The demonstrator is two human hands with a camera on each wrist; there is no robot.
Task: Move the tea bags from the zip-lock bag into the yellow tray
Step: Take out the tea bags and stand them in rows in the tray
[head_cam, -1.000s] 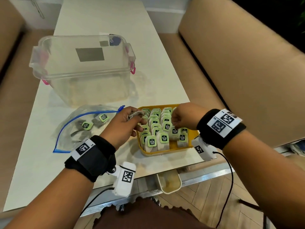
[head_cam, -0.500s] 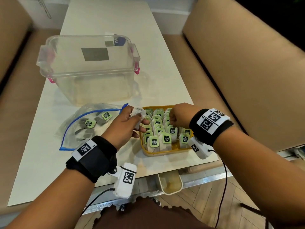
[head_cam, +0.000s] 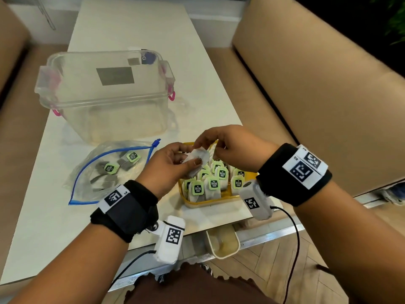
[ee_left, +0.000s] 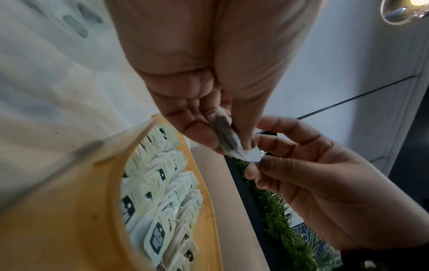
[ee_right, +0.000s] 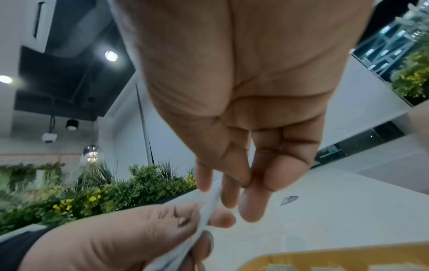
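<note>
Above the yellow tray's left side, my left hand [head_cam: 186, 164] pinches a white tea bag [head_cam: 198, 157] between thumb and fingers. My right hand [head_cam: 211, 148] meets it from the right. In the left wrist view the right hand's fingertips [ee_left: 254, 172] pinch the free tip of that tea bag [ee_left: 226, 136]. The yellow tray [head_cam: 210, 202] holds several rows of green-tagged tea bags [head_cam: 213, 184]. The zip-lock bag [head_cam: 87, 172] lies open to its left with several tea bags [head_cam: 110, 168] inside. In the right wrist view the tea bag's edge [ee_right: 209, 205] runs up from my left hand [ee_right: 139, 238].
A clear plastic box [head_cam: 105, 99] with pink latches stands on the white table [head_cam: 135, 29] behind the bag. Tan benches flank the table on both sides. A small cream tub [head_cam: 223, 243] hangs under the near table edge.
My left hand lifted the tea bag up over the tray. My right hand left the tea bags in the tray and came up and left to take the bag's tip.
</note>
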